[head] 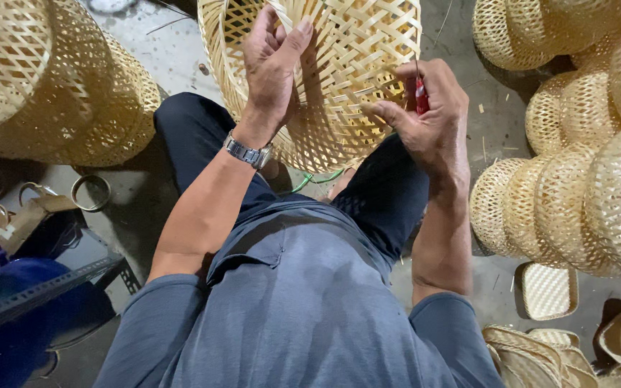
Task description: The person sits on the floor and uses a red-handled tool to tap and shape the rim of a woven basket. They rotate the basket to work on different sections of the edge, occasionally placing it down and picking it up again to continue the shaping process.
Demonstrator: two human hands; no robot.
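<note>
One woven bamboo basket (339,79) is being worked on at the top centre of the frame, and two hands are being kept on it. The left hand (271,68) is being pressed flat against the basket's outer weave, its fingers (292,39) being held nearly straight and close together, pointing toward the rim at the top edge; nothing is being gripped by it. The right hand (429,115) is being curled shut around one small red-handled tool (421,97), whose thin metal tip is being pointed up at the weave, while the thumb is being stretched left toward the basket wall.

One metal wristwatch (248,153) is being worn on the left wrist. Both forearms are being raised from the lower centre, bent at the elbows, out of grey sleeves (303,316); the basket is being rested over dark-trousered knees (195,129).

The basket is being shown as pale yellow, round, with flat strips being crossed diagonally in an open lattice, and its mouth is being turned away toward the top of the frame.

One large stack of similar baskets (52,79) is being seen lying at the upper left. At the right edge, roughly eight to ten more rounded baskets (583,179) are being kept piled, the exact number being hard to tell. One flat woven lid (546,289) is being seen at the lower right, and two rings (91,192) are lying at the left on the concrete floor (145,43).
</note>
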